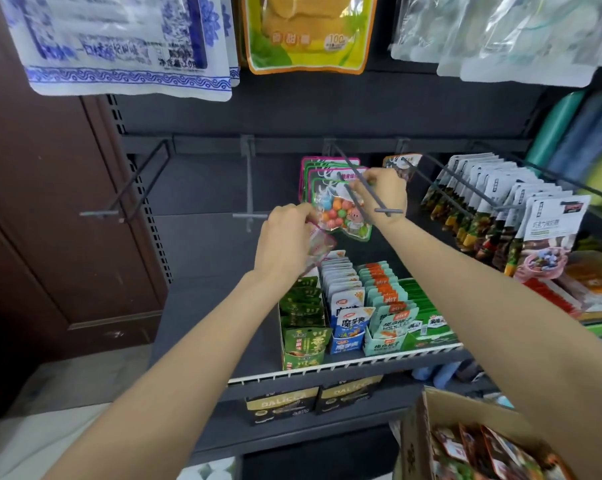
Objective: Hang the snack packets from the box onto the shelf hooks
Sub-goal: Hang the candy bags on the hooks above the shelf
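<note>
Candy packet [341,213] at frame centre was pinched by right hand [384,192] at its top to thread the hook [365,192]; left hand [285,240] gripped another packet [318,245].

Two bare hooks [126,199] and [248,188] jut from the dark back panel [206,181] on the left, with open space around and beneath them. Further right, the hook [365,188] holding candy packets [330,195] is crowded: the left hand [285,240] and right hand [384,192] both work at its tip. Right of that, a packed row of white-topped packets [500,209] fills the next hooks. Below, upright snack boxes [362,306] block the middle of the shelf [209,306]; its left part lies open. Large packets [126,46] hang overhead. A cardboard box [431,427], seemingly full, sits at lower right.
</note>
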